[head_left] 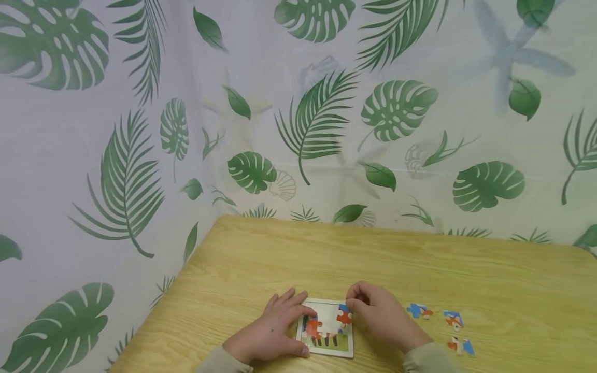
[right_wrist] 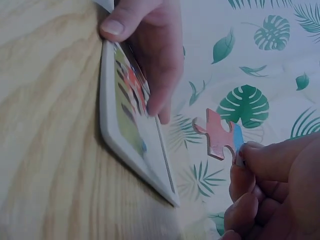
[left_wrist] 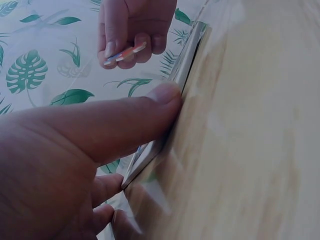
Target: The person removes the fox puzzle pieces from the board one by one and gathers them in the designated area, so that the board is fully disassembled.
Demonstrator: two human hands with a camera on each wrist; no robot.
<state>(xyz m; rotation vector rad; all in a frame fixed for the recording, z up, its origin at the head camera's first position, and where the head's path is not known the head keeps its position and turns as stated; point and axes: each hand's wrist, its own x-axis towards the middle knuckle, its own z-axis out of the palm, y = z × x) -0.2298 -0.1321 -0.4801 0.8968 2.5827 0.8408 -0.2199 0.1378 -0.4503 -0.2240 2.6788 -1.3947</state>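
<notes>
A white-rimmed jigsaw tray (head_left: 351, 346) lies on the table, partly filled with assembled pieces (head_left: 313, 328) along its left and bottom; its upper middle shows bare white. My left hand (head_left: 275, 330) rests on the tray's left side, fingers spread. Its thumb (left_wrist: 150, 102) touches the near rim, and the index fingertip lies over the picture. With thumb and index finger, my right hand (head_left: 381, 316) pinches a red and blue jigsaw piece (right_wrist: 220, 134) by its blue end. In the right wrist view that piece hangs above the tray, apart from it.
Three loose puzzle pieces lie on the wooden table (head_left: 280, 248) to the right: a blue and orange one (head_left: 414, 310), another (head_left: 452, 320) beside it, and one (head_left: 462, 346) nearer. A leaf-printed curtain (head_left: 326, 197) stands behind the table and along its left.
</notes>
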